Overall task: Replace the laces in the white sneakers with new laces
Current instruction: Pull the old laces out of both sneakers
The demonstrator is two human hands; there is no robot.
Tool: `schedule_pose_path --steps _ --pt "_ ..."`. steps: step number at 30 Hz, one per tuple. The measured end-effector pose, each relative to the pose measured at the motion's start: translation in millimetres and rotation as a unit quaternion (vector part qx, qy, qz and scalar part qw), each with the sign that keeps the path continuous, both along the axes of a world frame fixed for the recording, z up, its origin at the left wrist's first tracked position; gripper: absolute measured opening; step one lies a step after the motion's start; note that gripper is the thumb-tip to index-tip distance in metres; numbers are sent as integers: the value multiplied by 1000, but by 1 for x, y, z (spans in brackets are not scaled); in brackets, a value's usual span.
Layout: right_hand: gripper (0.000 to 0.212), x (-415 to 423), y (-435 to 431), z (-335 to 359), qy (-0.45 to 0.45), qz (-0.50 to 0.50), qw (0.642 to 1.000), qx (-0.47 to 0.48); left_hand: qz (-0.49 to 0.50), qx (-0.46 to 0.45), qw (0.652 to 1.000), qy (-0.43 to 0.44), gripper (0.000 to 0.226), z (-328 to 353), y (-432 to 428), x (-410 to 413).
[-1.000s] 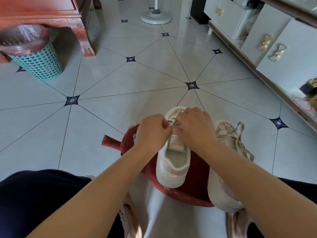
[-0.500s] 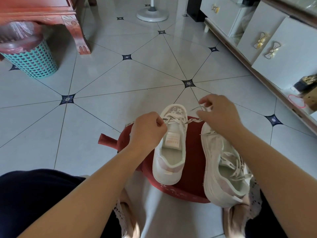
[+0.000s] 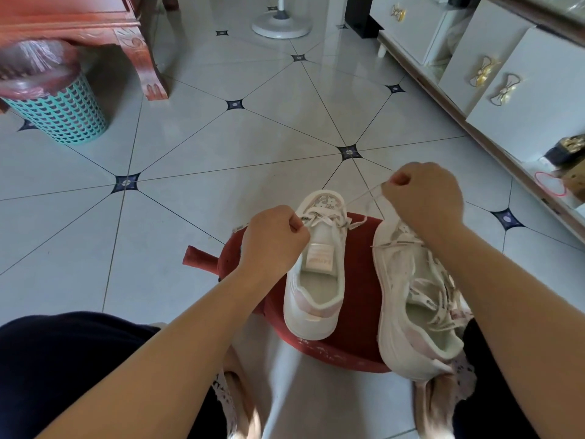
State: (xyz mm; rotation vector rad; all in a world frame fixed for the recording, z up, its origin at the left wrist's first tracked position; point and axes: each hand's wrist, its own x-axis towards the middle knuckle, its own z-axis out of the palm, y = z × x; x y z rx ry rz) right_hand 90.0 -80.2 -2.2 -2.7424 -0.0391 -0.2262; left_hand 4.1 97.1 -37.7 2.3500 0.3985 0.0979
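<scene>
Where the white fabric sneaker point(image 3: 316, 280) sits: upright on the round dark-red stool point(image 3: 361, 315), toe pointing away, a flat white lace point(image 3: 323, 213) crossing its front eyelets.
Left hand point(image 3: 272, 239): fingers curled, pinching one lace end just beside the sneaker's left edge.
Right hand point(image 3: 424, 201): fingers curled, pinching the other lace end, drawn taut beyond the toe to the right.
Second white sneaker point(image 3: 408, 299): tilted at the stool's right edge, under the right forearm point(image 3: 506, 296), printed laces point(image 3: 435, 299) loose across it.
Floor point(image 3: 190, 153): pale glossy tiles with dark diamond insets.
Teal plastic basket point(image 3: 63, 112): far left, lined with a pink bag point(image 3: 34, 64).
</scene>
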Motion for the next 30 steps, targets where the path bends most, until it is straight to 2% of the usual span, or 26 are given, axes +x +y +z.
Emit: schedule_pose_path --steps 3,7,9,11,14,16,19,23,25,27,28,30 --pt "12 -2 -6 -2 25 19 999 5 2 0 1000 2 7 0 -1 0" --pt "25 -20 21 -14 89 165 982 -12 -9 7 1000 -2 8 2 -4 0" --pt "26 -29 39 -24 82 215 973 -33 -11 11 1000 -7 8 2 -5 0" --pt "26 -34 53 -29 47 235 966 -93 -14 20 1000 -8 9 2 -5 -1" --pt "27 -34 59 -30 10 243 956 -164 -12 23 1000 -9 10 2 -5 -1" --pt "25 -34 58 -29 -7 247 953 -175 -12 21 1000 -8 10 2 -5 0" --pt "20 -30 45 -19 -7 205 969 -138 -8 18 1000 -2 8 1 -3 0" --pt "18 -10 4 -4 10 73 995 -61 6 25 1000 9 7 2 -1 0" --pt "14 -8 -11 -1 57 64 996 -29 2 30 999 14 6 2 -1 0" --pt "23 -13 -16 -4 103 77 991 -48 -23 49 998 10 8 3 -4 1" --pt "27 -17 -17 -5 105 83 989 -59 -44 69 997 1 13 4 -6 2" --pt "23 -26 -12 -7 100 96 990 -34 -88 128 987 -30 25 4 -10 7"
